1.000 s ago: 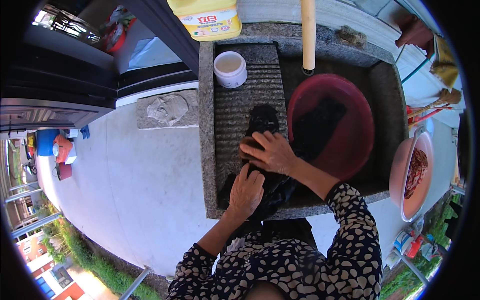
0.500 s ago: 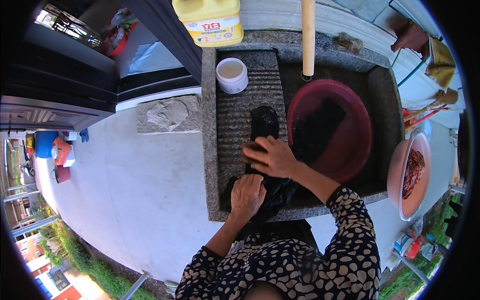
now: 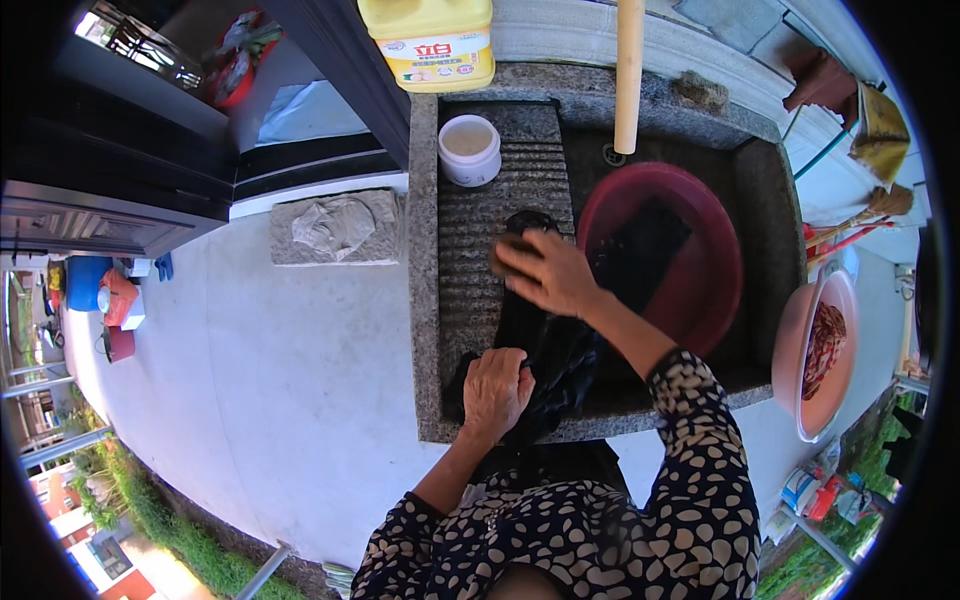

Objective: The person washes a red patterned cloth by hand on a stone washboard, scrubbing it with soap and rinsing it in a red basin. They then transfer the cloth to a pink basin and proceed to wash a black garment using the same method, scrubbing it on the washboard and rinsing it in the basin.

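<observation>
A wet black garment point(image 3: 545, 345) lies over the ribbed stone washboard point(image 3: 465, 245) of a stone sink and hangs down toward its front edge. My left hand point(image 3: 495, 390) is closed on the cloth near that edge. In my right hand point(image 3: 555, 272) is a brown scrubbing brush point(image 3: 512, 255), partly covered by my fingers and smeared by motion; it rests on the garment's upper part. To the right, a dark red basin point(image 3: 715, 290) holds more black cloth point(image 3: 645, 250) in water. A white tub point(image 3: 469, 150) stands on the washboard's far end.
A yellow detergent jug point(image 3: 435, 50) stands at the sink's far left corner. A pale pipe point(image 3: 627, 80) comes down over the sink. Outside its right wall is a pink basin point(image 3: 790, 345) with red patterned cloth. A stone slab point(image 3: 385, 240) bearing a grey rag lies to the left.
My right hand has slid the brush away from me, farther up the garment. My left hand stays in place on the cloth.
</observation>
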Motion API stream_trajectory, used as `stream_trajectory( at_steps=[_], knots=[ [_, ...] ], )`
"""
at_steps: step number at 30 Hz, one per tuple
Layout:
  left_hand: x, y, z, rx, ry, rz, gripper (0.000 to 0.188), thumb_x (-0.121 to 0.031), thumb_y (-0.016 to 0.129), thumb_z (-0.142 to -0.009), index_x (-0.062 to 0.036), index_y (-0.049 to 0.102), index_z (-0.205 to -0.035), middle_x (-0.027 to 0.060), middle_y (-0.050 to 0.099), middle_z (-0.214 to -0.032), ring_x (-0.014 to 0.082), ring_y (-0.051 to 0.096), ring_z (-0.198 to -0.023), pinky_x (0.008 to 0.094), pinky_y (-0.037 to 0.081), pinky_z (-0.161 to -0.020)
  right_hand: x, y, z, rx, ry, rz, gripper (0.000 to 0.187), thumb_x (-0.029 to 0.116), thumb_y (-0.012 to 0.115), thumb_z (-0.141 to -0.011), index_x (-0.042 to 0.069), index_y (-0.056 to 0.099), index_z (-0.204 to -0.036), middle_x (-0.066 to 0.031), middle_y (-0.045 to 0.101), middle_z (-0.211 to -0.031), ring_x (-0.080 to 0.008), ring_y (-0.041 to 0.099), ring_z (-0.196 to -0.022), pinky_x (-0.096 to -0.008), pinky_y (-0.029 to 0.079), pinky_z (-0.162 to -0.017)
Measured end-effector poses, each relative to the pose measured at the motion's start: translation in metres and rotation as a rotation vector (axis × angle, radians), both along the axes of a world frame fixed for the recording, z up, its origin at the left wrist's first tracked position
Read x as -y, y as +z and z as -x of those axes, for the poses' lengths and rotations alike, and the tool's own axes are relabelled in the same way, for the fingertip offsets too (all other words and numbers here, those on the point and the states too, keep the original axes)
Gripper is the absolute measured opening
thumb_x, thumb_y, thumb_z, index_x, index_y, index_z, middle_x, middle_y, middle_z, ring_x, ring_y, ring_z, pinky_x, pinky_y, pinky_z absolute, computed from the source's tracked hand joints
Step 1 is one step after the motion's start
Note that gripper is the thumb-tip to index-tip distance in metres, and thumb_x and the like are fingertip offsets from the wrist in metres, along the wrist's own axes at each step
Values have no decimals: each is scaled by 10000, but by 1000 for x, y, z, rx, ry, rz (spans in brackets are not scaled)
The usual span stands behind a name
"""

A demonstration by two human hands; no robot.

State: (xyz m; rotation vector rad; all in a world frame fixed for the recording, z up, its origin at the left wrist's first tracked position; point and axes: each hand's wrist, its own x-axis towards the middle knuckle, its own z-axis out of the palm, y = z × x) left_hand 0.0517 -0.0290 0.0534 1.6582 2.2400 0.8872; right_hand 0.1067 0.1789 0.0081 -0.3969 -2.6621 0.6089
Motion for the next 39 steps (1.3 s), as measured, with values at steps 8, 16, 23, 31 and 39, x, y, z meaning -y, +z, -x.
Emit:
stream_trajectory(
  at_steps=[8, 16, 23, 31, 39],
  knots=[
    [1, -1, -3, 90, -1, 56, 217, -89, 692, -741, -52, 565, -914, 81, 596, -791, 261, 600, -774, 371, 469, -672, -44, -29, 15, 51, -218, -157, 470, 340, 650, -850, 245, 563, -1302, -91, 460, -1160, -289, 526, -953, -408, 518, -726],
    [0, -1, 3, 142, 420, 180, 340, -267, 734, -798, 9, 606, -952, 171, 556, -1058, 381, 534, -998, 455, 478, -814, -39, -14, 28, 282, -151, -393, 414, 138, 599, -869, 433, 619, -1159, -83, 326, -1372, -345, 498, -1079, -508, 484, -779],
    [-11, -22, 18, 157, 246, 258, 215, -164, 679, -774, -73, 557, -926, 124, 560, -819, 337, 572, -812, 431, 494, -683, -30, -9, 32, 282, -193, -384, 182, 213, 642, -852, 340, 699, -969, -89, 349, -1351, -350, 490, -1117, -481, 478, -776],
    [6, 31, 18, 256, 308, -161, 242, 67, 574, -718, -67, 467, -888, 129, 502, -785, 341, 542, -629, 396, 449, -550, -51, 25, 16, -323, -300, 24, 165, 148, 680, -822, 258, 688, -945, -150, 409, -1293, -380, 520, -1116, -444, 508, -815],
    [-4, 32, 2, -55, -37, 5, 232, -14, 642, -651, -19, 629, -883, 101, 576, -918, 286, 605, -920, 384, 475, -793, -36, -8, -42, 63, -304, 57, 343, 120, 701, -795, 307, 677, -1082, -112, 440, -1291, -339, 561, -1072, -430, 512, -837]
  ],
)
